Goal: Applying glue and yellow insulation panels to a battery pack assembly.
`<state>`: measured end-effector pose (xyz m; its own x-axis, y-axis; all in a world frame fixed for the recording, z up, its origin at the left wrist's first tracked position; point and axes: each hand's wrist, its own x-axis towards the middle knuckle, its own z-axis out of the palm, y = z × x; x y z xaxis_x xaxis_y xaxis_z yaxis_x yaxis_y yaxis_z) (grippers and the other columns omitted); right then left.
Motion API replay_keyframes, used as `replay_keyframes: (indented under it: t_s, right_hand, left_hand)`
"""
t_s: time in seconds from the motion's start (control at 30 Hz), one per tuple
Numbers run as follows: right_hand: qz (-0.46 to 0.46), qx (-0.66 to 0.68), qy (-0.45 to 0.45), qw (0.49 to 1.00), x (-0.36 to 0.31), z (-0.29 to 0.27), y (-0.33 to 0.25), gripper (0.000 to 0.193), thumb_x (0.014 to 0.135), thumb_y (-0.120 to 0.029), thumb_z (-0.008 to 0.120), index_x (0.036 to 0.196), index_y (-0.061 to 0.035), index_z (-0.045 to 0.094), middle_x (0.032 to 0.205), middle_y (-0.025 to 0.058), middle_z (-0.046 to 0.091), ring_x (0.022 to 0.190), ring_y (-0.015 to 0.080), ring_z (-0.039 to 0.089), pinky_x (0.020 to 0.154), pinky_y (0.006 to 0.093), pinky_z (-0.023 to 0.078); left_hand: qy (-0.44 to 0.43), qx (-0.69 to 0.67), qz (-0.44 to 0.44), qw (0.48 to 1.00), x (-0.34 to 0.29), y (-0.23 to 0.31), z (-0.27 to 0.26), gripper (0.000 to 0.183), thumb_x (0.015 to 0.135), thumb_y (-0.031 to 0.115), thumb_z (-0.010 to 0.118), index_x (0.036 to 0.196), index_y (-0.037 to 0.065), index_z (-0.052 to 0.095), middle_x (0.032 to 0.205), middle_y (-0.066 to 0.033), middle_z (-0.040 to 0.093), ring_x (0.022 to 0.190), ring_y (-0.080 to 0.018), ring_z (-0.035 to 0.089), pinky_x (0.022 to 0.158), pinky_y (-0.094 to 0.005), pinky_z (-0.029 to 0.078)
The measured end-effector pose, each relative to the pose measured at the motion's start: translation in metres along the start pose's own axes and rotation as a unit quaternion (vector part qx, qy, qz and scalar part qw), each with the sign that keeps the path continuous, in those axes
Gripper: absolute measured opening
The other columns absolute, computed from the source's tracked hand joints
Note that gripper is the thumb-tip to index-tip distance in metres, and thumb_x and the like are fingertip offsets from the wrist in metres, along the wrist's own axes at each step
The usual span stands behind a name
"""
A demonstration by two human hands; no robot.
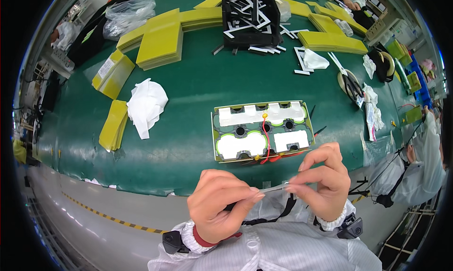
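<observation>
Before my chest, my left hand [219, 202] and my right hand [323, 179] are both closed in a pinch. A thin, pale, narrow strip [273, 189] is stretched between their fingertips, one end in each hand; its material is too small to tell. Just beyond my hands a battery pack [252, 128] lies on the green table. White pieces cover much of its top, with green-rimmed round cell ends and dark holes between them. A red wire [268, 139] crosses the pack from a small yellow tip at its far side to the near edge. Neither hand touches the pack.
The green table [198, 87] holds stacked yellow sheets [160, 40], crumpled white paper [147, 102] and a black bin [252, 42] of black-and-white strips. Scissors [347, 77], tape rolls and a tube [370, 120] lie right. Other people work at the far right and right edge.
</observation>
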<state>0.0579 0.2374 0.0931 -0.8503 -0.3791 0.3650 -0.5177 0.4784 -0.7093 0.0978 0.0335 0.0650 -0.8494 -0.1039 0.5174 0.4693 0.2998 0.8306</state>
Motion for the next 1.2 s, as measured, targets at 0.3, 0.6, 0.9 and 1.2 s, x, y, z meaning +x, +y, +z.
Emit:
replay_keyframes:
  t_s: [0.3,0.6,0.9,1.2]
  right_hand:
    - [-0.022,0.042,0.029,0.998,0.002,0.013,-0.002,0.022,0.062,-0.009,0.082,0.080,-0.0153,0.071,0.085,-0.0048,0.068,0.076,0.0147,0.053,0.071,0.0303,0.029]
    - [-0.038,-0.002,0.067,0.997,-0.002,0.020,-0.007,0.026,0.064,-0.006,0.082,0.086,-0.0132,0.070,0.077,-0.0046,0.068,0.063,0.0126,0.050,0.066,0.0293,0.026]
    - [0.138,0.160,0.117,0.970,-0.010,0.024,-0.015,0.034,0.063,-0.012,0.085,0.094,-0.0118,0.070,0.076,-0.0076,0.069,0.062,0.0097,0.044,0.067,0.0278,0.025]
    - [-0.022,0.049,0.062,0.997,-0.011,0.015,-0.002,0.029,0.060,-0.008,0.085,0.083,-0.0173,0.069,0.082,-0.0075,0.068,0.068,0.0133,0.046,0.068,0.0289,0.028]
  left_hand:
    - [0.042,-0.025,-0.056,0.997,-0.004,-0.002,0.001,0.019,0.069,-0.009,0.074,0.084,-0.001,0.066,0.073,-0.0089,0.062,0.069,-0.0170,0.056,0.059,-0.0257,0.042]
    - [0.064,-0.022,-0.135,0.989,-0.006,0.003,-0.001,0.023,0.063,-0.005,0.080,0.083,-0.001,0.069,0.070,-0.0091,0.067,0.063,-0.0178,0.061,0.053,-0.0257,0.044]
    - [0.131,-0.117,-0.164,0.971,-0.006,0.013,-0.002,0.041,0.066,-0.007,0.079,0.104,-0.003,0.063,0.066,-0.0055,0.063,0.067,-0.0125,0.055,0.056,-0.0236,0.041]
    - [0.004,0.021,-0.044,0.999,-0.005,0.007,-0.012,0.016,0.068,-0.003,0.078,0.080,0.002,0.069,0.066,-0.0022,0.068,0.065,-0.0145,0.060,0.065,-0.0279,0.048]
